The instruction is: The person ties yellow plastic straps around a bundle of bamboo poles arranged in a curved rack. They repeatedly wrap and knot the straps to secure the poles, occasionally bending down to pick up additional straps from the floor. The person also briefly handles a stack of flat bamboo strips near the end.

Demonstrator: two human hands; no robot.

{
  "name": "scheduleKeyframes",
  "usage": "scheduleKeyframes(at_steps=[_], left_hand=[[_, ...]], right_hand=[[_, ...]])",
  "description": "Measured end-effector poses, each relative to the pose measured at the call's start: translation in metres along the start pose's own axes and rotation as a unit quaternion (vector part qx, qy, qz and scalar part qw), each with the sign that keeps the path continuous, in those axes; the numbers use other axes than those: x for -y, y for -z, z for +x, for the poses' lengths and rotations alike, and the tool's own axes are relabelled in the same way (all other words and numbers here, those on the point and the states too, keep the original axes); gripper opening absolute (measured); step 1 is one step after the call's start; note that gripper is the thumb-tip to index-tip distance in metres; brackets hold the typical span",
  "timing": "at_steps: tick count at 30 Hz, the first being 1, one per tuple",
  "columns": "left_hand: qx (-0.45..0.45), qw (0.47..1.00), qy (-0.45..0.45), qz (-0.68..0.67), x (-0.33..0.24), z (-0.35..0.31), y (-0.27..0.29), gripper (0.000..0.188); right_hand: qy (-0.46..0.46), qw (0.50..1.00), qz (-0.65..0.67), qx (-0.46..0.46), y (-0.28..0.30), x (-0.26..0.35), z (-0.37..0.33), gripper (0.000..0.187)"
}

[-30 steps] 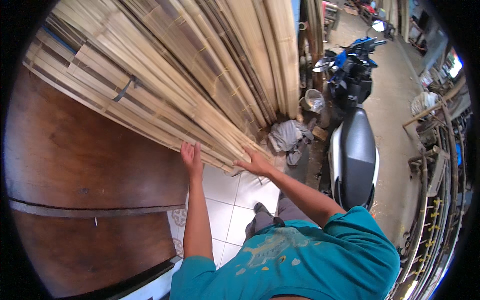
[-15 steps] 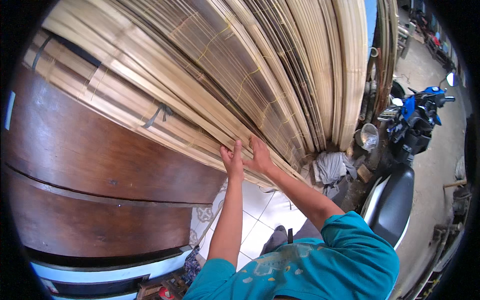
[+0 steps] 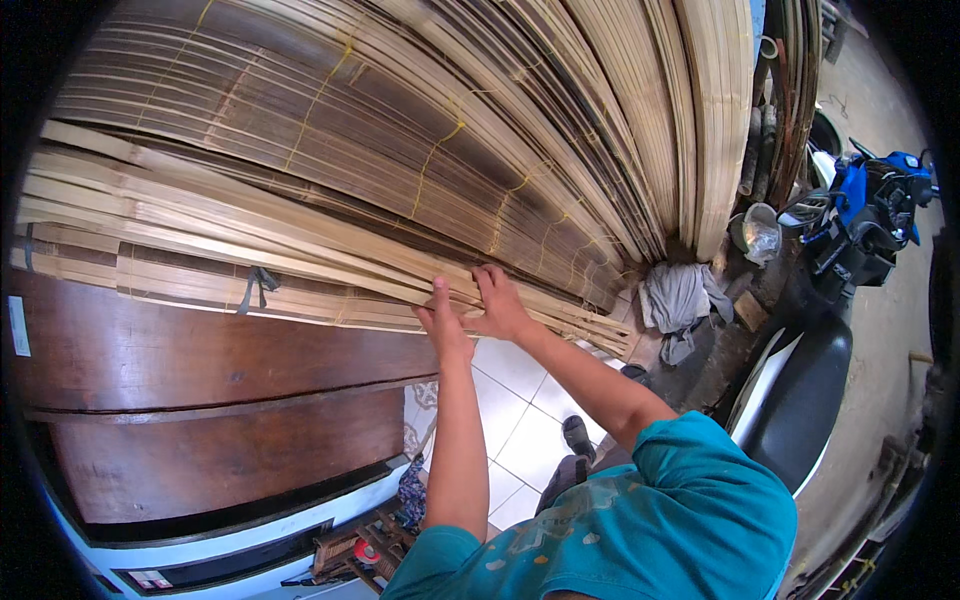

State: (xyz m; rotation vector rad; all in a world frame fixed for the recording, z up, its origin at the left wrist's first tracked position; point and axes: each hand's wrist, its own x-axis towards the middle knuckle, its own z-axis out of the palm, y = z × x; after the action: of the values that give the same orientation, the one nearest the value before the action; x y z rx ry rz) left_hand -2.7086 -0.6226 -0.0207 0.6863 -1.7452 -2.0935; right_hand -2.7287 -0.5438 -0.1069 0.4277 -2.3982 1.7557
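Both my hands are closed on a long bundle of pale bamboo slats (image 3: 230, 217), near its right end. My left hand (image 3: 444, 320) grips it from the near side, thumb up along the slats. Just to its right, my right hand (image 3: 500, 304) wraps over the same bundle, and the two hands almost touch. The bundle runs far to the left, its slats fanned slightly apart. Beneath it lies a rolled bamboo blind (image 3: 190, 275) tied with a dark strip (image 3: 258, 287). Behind stand dark bamboo blinds laced with yellow cord (image 3: 437, 145).
A brown wooden panel (image 3: 220, 345) is at the left. Stacked pale slats (image 3: 640, 100) lean at the back. Right of them are a grey cloth (image 3: 682, 305), a bucket (image 3: 760, 235) and a blue and black motorbike (image 3: 800, 390). White floor tiles (image 3: 510, 430) lie below my arms.
The slat bundle has swung from a steep slant to nearly level, away from the blinds behind it, with both hands still on it. My view has shifted, and a foot now shows.
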Motion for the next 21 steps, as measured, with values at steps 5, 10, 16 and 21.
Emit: scheduleKeyframes(at_steps=[5, 10, 16, 21], left_hand=[[0.040, 0.998, -0.014, 0.048, -0.003, 0.003, 0.009, 0.066], [0.159, 0.986, 0.053, 0.011, 0.000, 0.024, 0.029, 0.060], [0.151, 0.986, 0.072, 0.012, 0.008, 0.026, 0.040, 0.061], [0.167, 0.986, 0.014, -0.001, 0.018, 0.024, 0.034, 0.062]], right_hand=[[-0.002, 0.999, 0.021, 0.025, 0.002, 0.001, 0.004, 0.101], [-0.044, 0.987, 0.057, 0.145, 0.013, -0.010, 0.022, 0.108], [-0.051, 0.985, -0.063, 0.152, 0.023, 0.001, 0.020, 0.100], [-0.010, 0.983, 0.071, 0.168, 0.029, -0.011, 0.024, 0.088]])
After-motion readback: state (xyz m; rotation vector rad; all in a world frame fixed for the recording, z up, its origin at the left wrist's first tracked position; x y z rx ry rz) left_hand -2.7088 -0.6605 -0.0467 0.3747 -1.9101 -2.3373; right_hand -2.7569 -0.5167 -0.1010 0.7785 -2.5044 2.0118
